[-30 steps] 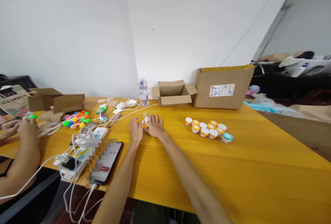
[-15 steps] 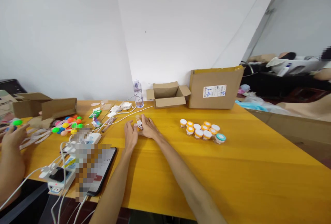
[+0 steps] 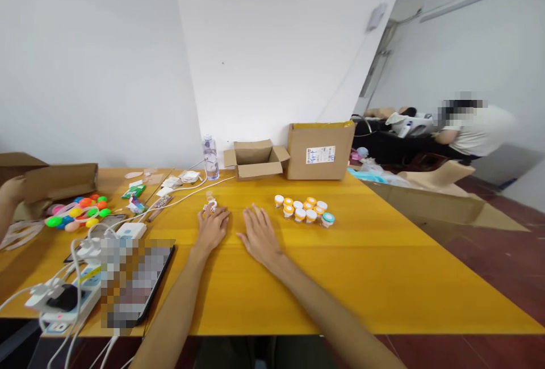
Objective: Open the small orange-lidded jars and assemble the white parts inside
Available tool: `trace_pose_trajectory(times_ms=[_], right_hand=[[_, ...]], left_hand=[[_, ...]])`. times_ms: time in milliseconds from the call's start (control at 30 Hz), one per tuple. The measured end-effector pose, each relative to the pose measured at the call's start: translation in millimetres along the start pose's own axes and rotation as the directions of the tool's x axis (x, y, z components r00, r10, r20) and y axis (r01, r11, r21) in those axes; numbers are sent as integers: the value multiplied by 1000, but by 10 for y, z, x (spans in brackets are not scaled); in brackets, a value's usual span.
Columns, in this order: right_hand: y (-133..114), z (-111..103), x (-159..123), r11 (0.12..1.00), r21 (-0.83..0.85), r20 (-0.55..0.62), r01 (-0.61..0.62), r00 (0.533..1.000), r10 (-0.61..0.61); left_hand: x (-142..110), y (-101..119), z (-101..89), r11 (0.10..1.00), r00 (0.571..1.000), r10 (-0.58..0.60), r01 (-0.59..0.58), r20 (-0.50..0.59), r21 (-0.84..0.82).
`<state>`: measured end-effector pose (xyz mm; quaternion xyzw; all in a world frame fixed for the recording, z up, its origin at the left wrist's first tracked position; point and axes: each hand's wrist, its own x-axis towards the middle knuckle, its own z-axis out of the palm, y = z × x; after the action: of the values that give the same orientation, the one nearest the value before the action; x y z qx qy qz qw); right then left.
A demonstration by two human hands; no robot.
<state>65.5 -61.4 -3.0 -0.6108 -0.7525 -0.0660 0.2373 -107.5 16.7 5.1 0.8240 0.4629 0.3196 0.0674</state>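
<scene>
My left hand (image 3: pixel 213 228) rests on the table with its fingers spread and bent. Its fingertips touch or lie just beside a small cluster of white and clear pieces (image 3: pixel 210 206), too small and partly covered to name. Palm down, my right hand (image 3: pixel 260 235) lies flat with fingers apart and holds nothing. Right of it stands a group of several small clear tubs (image 3: pixel 299 214) with white, orange and one teal lid (image 3: pixel 327 217).
Behind are a water bottle (image 3: pixel 210 158), an open carton (image 3: pixel 258 170) and a closed carton (image 3: pixel 319 150). At left lie a phone (image 3: pixel 147 284), a power strip (image 3: pixel 91 295) with cables and colourful balls (image 3: pixel 80 212). A co-worker's hand (image 3: pixel 12 190) reaches a carton (image 3: pixel 63 180).
My right hand has left the small white pieces and moved right, opening flat on the table. The left stays by them. The view has turned right, bringing a seated person into sight.
</scene>
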Motion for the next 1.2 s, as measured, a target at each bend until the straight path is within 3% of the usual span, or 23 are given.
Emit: trace_pose_trajectory(times_ms=[67,200,300,467,667,833,933,1000,1067,1133,1200], right_hand=[[134,-125,26,998,-56,-11,-23,1000,22],[448,-375,199,968,-147,-53,-203,979,197],[610,-509,300,931,-241,9,-273,959,283],[666,-621,322,932,-284,97,-226,960,263],[485,-653,297,947,-309,139,-94,980,142],[253,-552,280,988,-99,169,-122,976,137],[176,-388,283,966,170,167,-193,972,165],[174,-245,287,878,414,155,-239,969,191],[207,-110,280,713,653,142,-257,966,219],[260,-14,254,561,796,126,-227,969,215],[309,28,217,466,861,124,-202,974,191]], left_hand=[[2,-4,5,1000,999,-21,21,-27,1],[-6,-1,11,999,994,-47,46,-98,-16],[-17,-5,9,997,987,-81,80,-137,-19],[-23,-23,2,997,986,-81,81,-146,-6],[-30,39,26,1000,997,0,-1,-82,-7],[-44,149,115,979,991,129,-124,21,-161],[-30,215,160,944,986,128,-88,106,-317],[-10,254,169,904,982,92,-13,164,-428],[11,288,161,849,981,58,50,187,-527],[25,318,137,811,979,31,92,200,-578],[29,346,103,803,975,7,126,220,-583]])
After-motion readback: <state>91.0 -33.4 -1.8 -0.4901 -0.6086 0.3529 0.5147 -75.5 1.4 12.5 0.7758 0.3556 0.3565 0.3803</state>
